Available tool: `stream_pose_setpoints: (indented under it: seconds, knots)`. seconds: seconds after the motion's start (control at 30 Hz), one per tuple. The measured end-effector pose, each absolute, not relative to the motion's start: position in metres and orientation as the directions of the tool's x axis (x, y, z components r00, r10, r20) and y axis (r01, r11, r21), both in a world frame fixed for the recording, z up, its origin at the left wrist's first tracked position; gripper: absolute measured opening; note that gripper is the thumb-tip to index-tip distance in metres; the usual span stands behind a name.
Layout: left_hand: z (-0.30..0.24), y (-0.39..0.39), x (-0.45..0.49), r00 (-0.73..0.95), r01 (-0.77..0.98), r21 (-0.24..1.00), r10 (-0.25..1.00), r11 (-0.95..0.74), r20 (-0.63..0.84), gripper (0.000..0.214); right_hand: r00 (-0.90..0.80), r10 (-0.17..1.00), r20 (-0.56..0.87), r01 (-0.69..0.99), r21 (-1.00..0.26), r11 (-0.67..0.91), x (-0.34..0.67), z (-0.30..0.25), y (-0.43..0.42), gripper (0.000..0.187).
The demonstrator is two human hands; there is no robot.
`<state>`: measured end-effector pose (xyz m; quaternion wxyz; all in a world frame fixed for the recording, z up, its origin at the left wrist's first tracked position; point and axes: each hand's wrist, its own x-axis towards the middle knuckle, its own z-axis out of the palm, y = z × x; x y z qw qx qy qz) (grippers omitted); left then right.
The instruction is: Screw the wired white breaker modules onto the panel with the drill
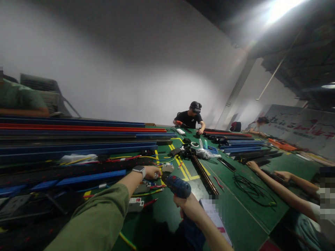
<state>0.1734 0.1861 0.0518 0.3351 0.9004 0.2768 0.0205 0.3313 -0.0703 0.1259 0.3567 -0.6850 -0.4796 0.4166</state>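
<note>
My right hand point(187, 205) is wrapped round the grip of a blue cordless drill point(177, 185), whose nose points left toward a small grey electrical part point(167, 168). My left hand point(152, 172), with a smartwatch point(139, 170) on the wrist and a green sleeve behind it, is closed at that same part on the green table point(235, 212). What its fingers pinch is too small to make out. Red and yellow wires point(146, 192) and white breaker modules point(135, 204) lie just below the left hand.
Long blue, red and black rails point(78, 136) fill the left side. A black rail point(204, 174), a coiled black cable point(251, 190) and a paper sheet point(217, 218) lie to the right. A person's bare arms point(282, 188) reach in from the right. Another person point(192, 118) works at the far end.
</note>
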Motion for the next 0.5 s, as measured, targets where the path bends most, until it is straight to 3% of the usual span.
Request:
stream_pose_setpoints:
  seconds: [0.23, 0.5]
  knots:
    - [0.0484, 0.1911, 0.1748, 0.834, 0.525, 0.586, 0.509, -0.617, -0.213, 0.040, 0.201, 0.951, -0.236, 0.364, -0.883, -0.296, 0.3343, 0.1273, -0.0686, 0.010]
    - [0.0495, 0.1879, 0.1762, 0.833, 0.509, 0.649, 0.513, -0.565, -0.207, 0.039, 0.177, 0.961, -0.211, 0.363, -0.894, -0.263, 0.3348, 0.1243, -0.0689, 0.011]
